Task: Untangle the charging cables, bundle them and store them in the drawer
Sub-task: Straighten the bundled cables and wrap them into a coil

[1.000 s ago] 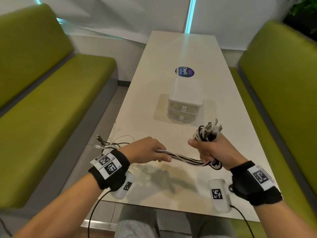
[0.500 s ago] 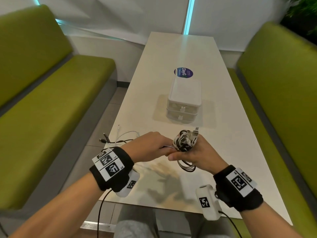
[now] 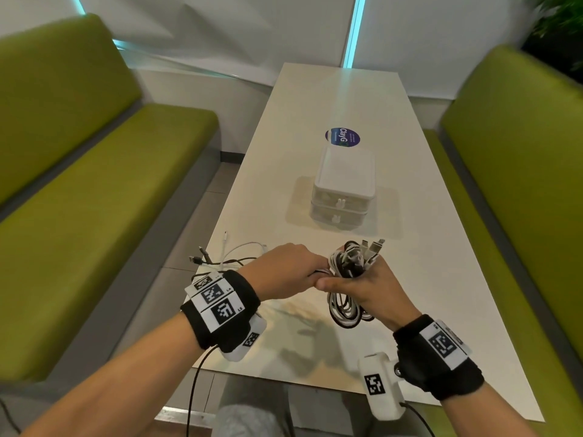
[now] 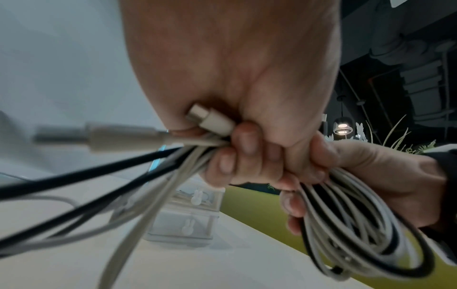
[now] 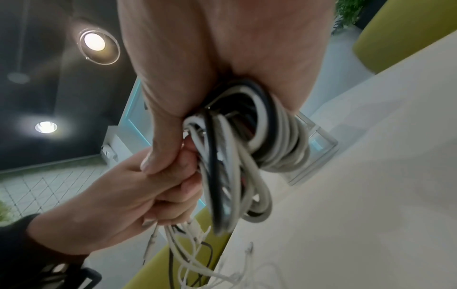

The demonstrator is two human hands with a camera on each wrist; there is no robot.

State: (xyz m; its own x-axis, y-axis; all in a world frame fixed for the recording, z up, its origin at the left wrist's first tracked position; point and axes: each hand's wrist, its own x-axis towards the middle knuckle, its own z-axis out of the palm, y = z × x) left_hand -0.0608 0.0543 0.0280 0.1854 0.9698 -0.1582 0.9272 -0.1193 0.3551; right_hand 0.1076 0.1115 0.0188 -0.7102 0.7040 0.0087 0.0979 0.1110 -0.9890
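Right now the right hand [image 3: 366,290] has its fingers [image 4: 291,205] curled round a coil of white and black charging cables [image 3: 347,307], plugs poking up above the fist and loops hanging below it. Pressed against it, the left hand [image 3: 284,272] is clenched on the loose tails [image 4: 138,170] of the same cables, which run out of its fist towards the near left edge of the table. Both hands hover just above the tabletop.

By my reading, the step in hand is bundling: most of the length is already coiled, and the tails are not yet wound in. The next move probably calls for feeding those tails round the coil while the right hand keeps the loops from springing apart, then freeing one hand to pull a drawer.

Behind the hands, the small white drawer unit [image 3: 344,187] stands in the middle of the white table [image 3: 441,279], its two drawers shut, well apart from the bundle. A round dark sticker [image 3: 342,137] lies just beyond it. Green benches [image 3: 94,184] flank the table on both sides, with a pale wall and a thin blue light strip [image 3: 356,29] at the far end.
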